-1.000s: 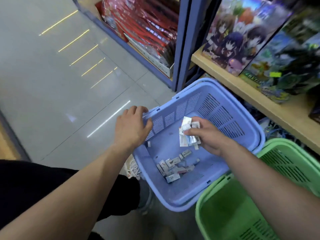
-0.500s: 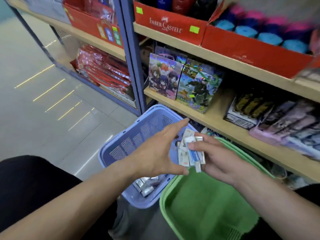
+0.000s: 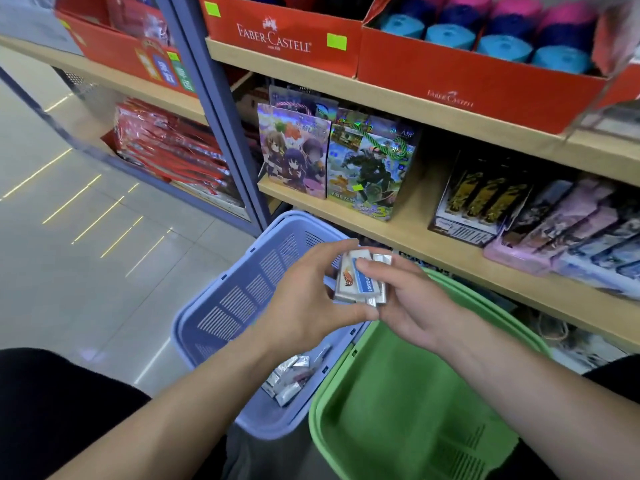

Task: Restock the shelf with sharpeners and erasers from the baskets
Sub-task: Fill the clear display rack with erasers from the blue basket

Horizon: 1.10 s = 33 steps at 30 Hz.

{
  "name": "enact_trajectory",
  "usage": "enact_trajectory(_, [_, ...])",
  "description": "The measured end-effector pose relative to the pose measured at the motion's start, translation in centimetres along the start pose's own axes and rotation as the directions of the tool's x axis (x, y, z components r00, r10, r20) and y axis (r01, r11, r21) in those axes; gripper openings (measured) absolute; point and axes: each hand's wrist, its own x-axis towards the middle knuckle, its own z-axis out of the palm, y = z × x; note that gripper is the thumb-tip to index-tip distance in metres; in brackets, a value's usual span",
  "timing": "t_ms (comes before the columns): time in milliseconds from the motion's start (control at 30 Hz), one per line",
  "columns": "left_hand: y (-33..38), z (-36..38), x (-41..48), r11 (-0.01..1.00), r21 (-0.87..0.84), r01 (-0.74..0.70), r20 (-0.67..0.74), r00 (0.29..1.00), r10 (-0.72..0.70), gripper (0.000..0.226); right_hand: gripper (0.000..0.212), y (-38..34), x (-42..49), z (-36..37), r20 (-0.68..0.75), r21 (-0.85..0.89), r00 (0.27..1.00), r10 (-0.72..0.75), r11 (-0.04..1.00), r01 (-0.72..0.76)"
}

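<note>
Kneeling on pale tiled floor beside wooden shelf.

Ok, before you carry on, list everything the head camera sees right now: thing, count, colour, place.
erasers in hand: a small stack, count unclear, white with a blue sleeve on top, pinched between both hands above the baskets
loose erasers: several, silvery white, on the floor of the blue basket
blue basket: one, pale blue, on the floor by the shelf
green basket: one, green, nearer the person, overlapping the blue basket
Faber-Castell boxes: two in full view, red, upper shelf
sharpeners: many, turquoise and pink, in the right red box
picture packs: two, multicoloured, upright on the middle shelf
red packets: a stack, red, lower left bay
left hand: one, on the stack
right hand: one, on the stack
</note>
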Motion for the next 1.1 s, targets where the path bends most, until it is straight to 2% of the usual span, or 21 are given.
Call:
enact_trajectory(67, [-0.2, 0.7, 0.4, 0.983, -0.156, 0.102, -0.034, 0.994, -0.108, 0.076, 0.054, 0.3, 0.5, 0.2, -0.017, -0.012, 0.999, -0.028, 1.0, 0.028])
enact_trajectory(133, [-0.5, 0.9, 0.9, 0.951, -0.259, 0.168, -0.077, 0.978, -0.194, 0.049, 0.046, 0.5, 1.0, 0.3, -0.035, -0.022, 0.999, -0.028, 0.999, 0.027])
enact_trajectory(200, [-0.9, 0.8, 1.5, 0.924, -0.324, 0.204, -0.089, 0.966, -0.245, 0.035, 0.039, 0.7, 1.6, 0.3, -0.03, 0.026, 1.0, -0.001, 1.0, 0.002])
enact_trajectory(333, [-2.0, 0.4, 2.4, 0.866, -0.41, 0.285, -0.049, 0.942, -0.333, 0.041, 0.043, 0.8, 2.8, -0.6, 0.024, 0.133, 0.999, 0.048, 0.99, -0.051])
enact_trajectory(433, [-2.6, 0.0, 2.7, 0.807, -0.457, 0.373, 0.013, 0.91, -0.414, 0.049, 0.046, 1.0, 3.2, -1.0, 0.001, 0.044, 0.999, 0.045, 0.998, -0.045])
enact_trajectory(500, [-3.1, -0.3, 2.8, 0.797, -0.437, 0.417, 0.038, 0.894, -0.447, 0.046, 0.052, 1.3, 3.3, -1.1, -0.005, -0.014, 0.999, 0.038, 0.999, -0.038])
enact_trajectory(600, [-3.5, -0.3, 2.8, 0.74, -0.484, 0.467, 0.087, 0.867, -0.491, 0.04, 0.044, 1.6, 3.3, -1.0, -0.027, -0.068, 0.998, 0.056, 0.996, -0.058])
enact_trajectory(767, [-4.2, -0.3, 2.8, 0.571, -0.634, 0.522, 0.178, 0.816, -0.549, 0.035, 0.03, 2.1, 3.5, -0.8, -0.047, -0.015, 0.997, 0.053, 0.998, -0.054])
enact_trajectory(900, [-4.4, 0.2, 2.7, 0.485, -0.707, 0.515, 0.207, 0.807, -0.553, 0.043, 0.031, 1.9, 3.8, -0.8, -0.062, -0.018, 0.998, 0.017, 1.0, -0.018])
enact_trajectory(1100, [-4.2, 1.8, 2.4, 0.5, -0.718, 0.484, 0.148, 0.808, -0.57, 0.034, 0.029, 2.6, 4.0, -0.6, -0.112, -0.059, 0.993, -0.041, 0.998, 0.034])
